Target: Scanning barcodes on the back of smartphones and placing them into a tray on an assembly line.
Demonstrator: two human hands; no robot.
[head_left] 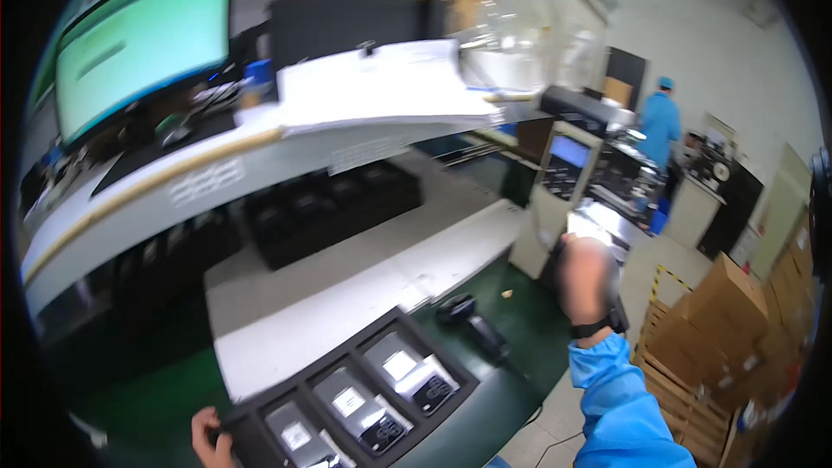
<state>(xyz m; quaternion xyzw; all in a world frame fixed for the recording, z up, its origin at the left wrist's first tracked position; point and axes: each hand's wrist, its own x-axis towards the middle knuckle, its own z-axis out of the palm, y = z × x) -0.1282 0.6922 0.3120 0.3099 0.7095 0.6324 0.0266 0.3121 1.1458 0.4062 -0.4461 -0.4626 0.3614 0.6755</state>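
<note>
At the lower left, my left hand (208, 440) is closed on the left end of a black foam tray (351, 348). Its compartments hold flat clear bags (345, 394) with white labels and dark printed pieces. My right hand (586, 282), in a blue sleeve with a dark wristband, reaches out beside a pale desktop machine (556, 175) with a small lit screen. Motion smears its fingers, so whether it holds anything is unclear. A bright, shiny surface (600, 224) lies just beyond it. Between tray and right arm, a black handheld scanner (472, 326) rests on the green mat.
A raised shelf (251, 160) carries a monitor (147, 48) and stacked white papers (373, 87). Beneath it sits another dark foam tray (334, 208), behind a pale board (364, 273). Cardboard boxes (715, 321) stand on a wooden pallet at right. A person in blue (660, 121) stands farther back.
</note>
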